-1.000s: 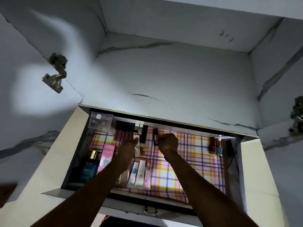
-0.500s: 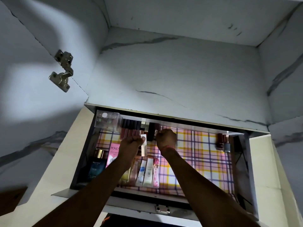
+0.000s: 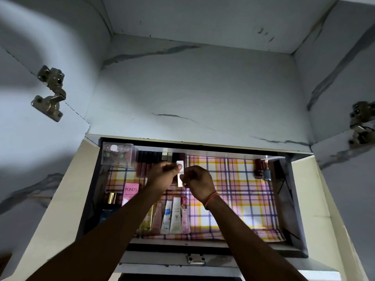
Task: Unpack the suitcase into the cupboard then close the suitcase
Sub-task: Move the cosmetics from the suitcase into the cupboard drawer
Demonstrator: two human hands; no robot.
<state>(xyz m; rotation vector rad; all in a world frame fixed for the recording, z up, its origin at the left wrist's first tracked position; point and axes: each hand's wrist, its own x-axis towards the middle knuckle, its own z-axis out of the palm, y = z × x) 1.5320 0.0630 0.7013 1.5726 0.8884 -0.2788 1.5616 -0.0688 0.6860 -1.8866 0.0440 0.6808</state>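
An open cupboard drawer (image 3: 292,199) lined with checked cloth holds cosmetics. Both my hands reach into it and meet over a small pale lipstick tube (image 3: 180,169). My left hand (image 3: 163,175) pinches its upper end with thumb and fingers. My right hand (image 3: 197,182) grips its lower end, fingers curled. A row of dark lipsticks (image 3: 150,159) stands along the back edge behind my hands. Several tubes (image 3: 172,216) lie in the front of the drawer, partly hidden by my left forearm. The suitcase is not in view.
A clear organiser box (image 3: 117,154) sits in the back left corner. A pink Pond's box (image 3: 130,192) and a blue perfume bottle (image 3: 108,209) stand at the left. Nail polish bottles (image 3: 262,169) stand at the back right. Door hinges (image 3: 49,92) flank the cupboard, and a latch (image 3: 195,259) sits on the drawer front.
The camera has tilted and moved closer. My right hand has come left from the back row to the pale tube, which both hands now hold.
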